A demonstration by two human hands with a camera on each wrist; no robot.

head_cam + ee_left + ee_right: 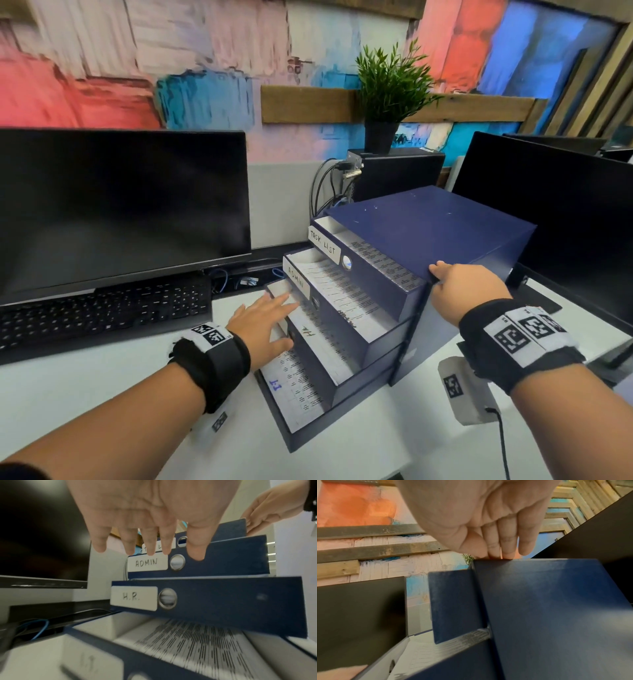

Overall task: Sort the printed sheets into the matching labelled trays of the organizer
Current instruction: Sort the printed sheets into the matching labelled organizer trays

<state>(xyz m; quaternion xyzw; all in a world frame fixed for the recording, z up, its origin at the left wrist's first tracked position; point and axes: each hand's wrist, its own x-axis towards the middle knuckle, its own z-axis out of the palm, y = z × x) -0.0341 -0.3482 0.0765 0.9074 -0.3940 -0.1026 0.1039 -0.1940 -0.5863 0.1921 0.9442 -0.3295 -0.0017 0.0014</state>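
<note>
A dark blue organizer (445, 222) stands on the white desk with its drawers pulled out in steps. From top to bottom they are labelled TASK LIST (323, 241), ADMIN (147, 562), H.R. (132, 597) and I.T. (275, 385). Printed sheets lie in each one, such as the sheet (197, 645) in the bottom drawer. My left hand (270, 318) is spread, fingers straight, in front of the ADMIN and H.R. drawer fronts and holds nothing. My right hand (455, 284) rests on the near top corner of the organizer's case, its straight fingertips (506, 550) against the top edge.
A dark monitor (120, 205) and a black keyboard (102, 315) stand to the left. A second monitor (548, 212) is at the right. A potted plant (387, 96) and cables (325, 185) sit behind the organizer. A white tagged device (462, 387) with a cord lies under my right wrist.
</note>
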